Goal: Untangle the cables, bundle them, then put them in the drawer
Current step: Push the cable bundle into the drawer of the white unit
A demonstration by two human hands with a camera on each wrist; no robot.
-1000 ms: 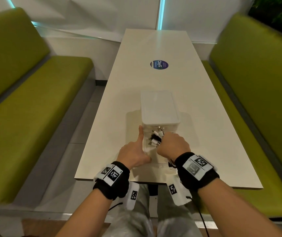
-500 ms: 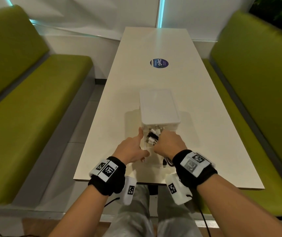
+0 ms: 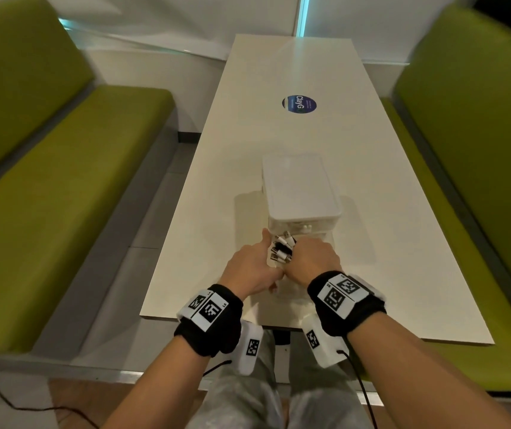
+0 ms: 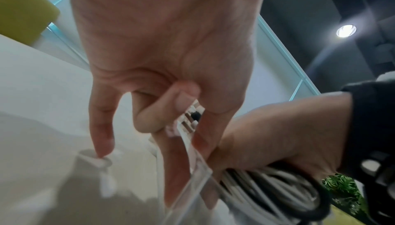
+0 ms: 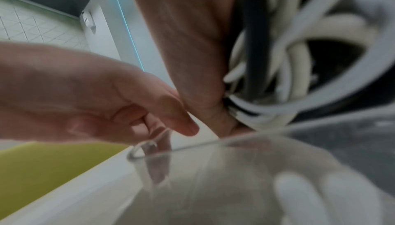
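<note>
A bundle of white and black cables is gripped in my right hand, with its connector ends sticking out towards the white drawer unit. The unit's clear drawer is pulled out towards me, and the bundle is held over its open top. My left hand pinches the drawer's left wall, thumb against the right hand. In the right wrist view the coiled cables hang just above the drawer's rim. The drawer's inside is mostly hidden by my hands.
The drawer unit stands on a long white table with a round blue sticker farther back. Green benches run along both sides. The table's near edge is just behind my wrists.
Both hands have drawn closer together over the open drawer. The left hand has shifted right along the drawer wall until it touches the right hand, which still grips the bundle.
</note>
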